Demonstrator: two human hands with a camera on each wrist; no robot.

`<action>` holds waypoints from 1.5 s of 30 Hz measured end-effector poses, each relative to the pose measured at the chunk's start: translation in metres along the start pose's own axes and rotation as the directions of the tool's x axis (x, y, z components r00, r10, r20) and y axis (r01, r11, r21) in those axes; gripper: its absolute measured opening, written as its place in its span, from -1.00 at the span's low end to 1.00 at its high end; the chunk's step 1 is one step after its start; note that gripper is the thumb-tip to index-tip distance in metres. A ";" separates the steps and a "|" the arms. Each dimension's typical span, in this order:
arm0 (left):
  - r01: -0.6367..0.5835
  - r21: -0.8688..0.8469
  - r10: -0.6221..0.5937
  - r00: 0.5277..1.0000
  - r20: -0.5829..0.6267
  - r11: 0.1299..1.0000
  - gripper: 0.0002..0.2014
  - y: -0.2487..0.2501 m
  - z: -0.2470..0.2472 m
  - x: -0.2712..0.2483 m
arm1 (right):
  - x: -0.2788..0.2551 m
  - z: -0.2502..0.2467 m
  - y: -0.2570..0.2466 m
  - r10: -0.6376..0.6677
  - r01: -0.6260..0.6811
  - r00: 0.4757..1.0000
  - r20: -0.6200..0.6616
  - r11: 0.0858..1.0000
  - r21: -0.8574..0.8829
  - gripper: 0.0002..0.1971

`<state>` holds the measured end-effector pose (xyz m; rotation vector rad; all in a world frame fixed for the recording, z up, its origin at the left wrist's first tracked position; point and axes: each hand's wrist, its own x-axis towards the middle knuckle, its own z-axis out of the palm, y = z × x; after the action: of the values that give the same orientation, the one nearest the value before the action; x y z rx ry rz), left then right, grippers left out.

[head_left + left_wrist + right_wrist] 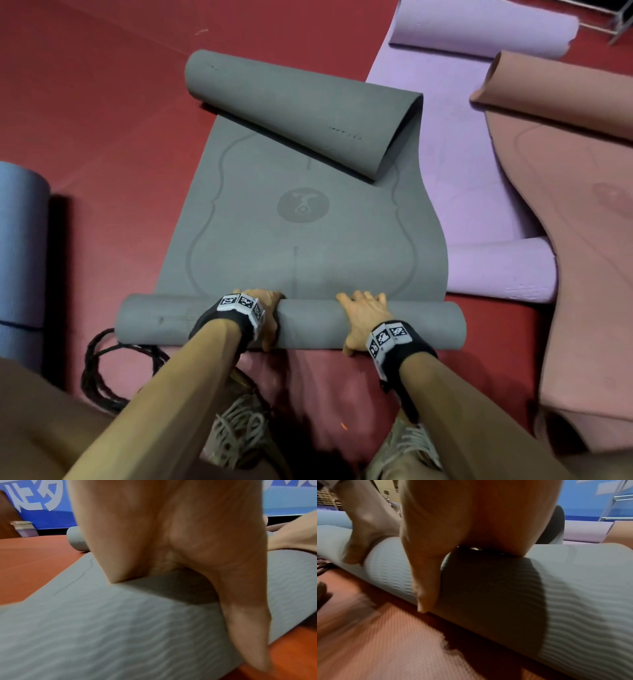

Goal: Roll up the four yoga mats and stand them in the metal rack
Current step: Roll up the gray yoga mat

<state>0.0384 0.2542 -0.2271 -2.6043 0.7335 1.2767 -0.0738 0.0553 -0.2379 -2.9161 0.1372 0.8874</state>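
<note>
I have both hands on the grey mat (301, 222), which lies on the red floor (102, 102) and is rolled at both ends. The near roll (308, 323) sits at the mat's near edge, and my left hand (265, 308) and right hand (363, 315) press on top of it side by side, a short gap between them. Each hand drapes over the roll with fingers reaching across its far side and the thumb (426, 588) hanging down its near side; from the left wrist view the left thumb (248, 635) likewise lies along the roll's near face. So each grip is a loose wrap around the roll, not a tight pinch. The far end of the grey mat curls back into a loose, slanted tube (301, 113).

To the right, the purple mat (462, 154) lies partly flat under the grey mat's right edge, with rolls at both ends. Further right, the pink-brown mat (582, 240) overlaps the purple one. A blue mat (20, 246), rolled, lies at the floor's left edge. The metal rack (603, 20) shows only at the far right corner. A dark cord (99, 370) coils on the floor near the roll's left end.
</note>
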 end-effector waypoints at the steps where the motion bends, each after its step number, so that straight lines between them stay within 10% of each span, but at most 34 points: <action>1: -0.002 0.007 0.002 1.000 -0.011 1.000 -0.05 0.000 0.001 0.001 | 0.003 -0.004 0.001 0.008 -0.008 1.000 0.027 1.000 0.011 -0.13; 9: -0.041 0.234 0.124 0.928 -0.352 0.971 -0.01 0.009 0.032 0.001 | 0.033 -0.029 0.011 0.016 -0.042 0.976 0.216 0.992 0.120 0.03; 21: -0.105 0.049 0.110 0.987 -0.121 0.993 0.01 -0.002 -0.007 0.025 | -0.002 0.012 -0.007 0.001 -0.045 0.967 -0.254 0.985 -0.169 0.06; 33: -0.036 0.207 0.123 0.897 -0.424 0.978 0.08 0.006 0.022 0.012 | 0.028 -0.029 0.004 0.027 -0.027 1.000 0.006 0.999 0.029 -0.15; 45: -0.098 0.085 0.118 0.954 -0.275 0.992 -0.03 0.000 -0.011 0.022 | 0.003 0.009 -0.008 0.055 -0.112 0.922 -0.383 0.985 -0.128 0.06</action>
<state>0.0576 0.2425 -0.2376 -2.7513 0.9599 0.8957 -0.0756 0.0643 -0.2462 -3.2101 0.2323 0.3418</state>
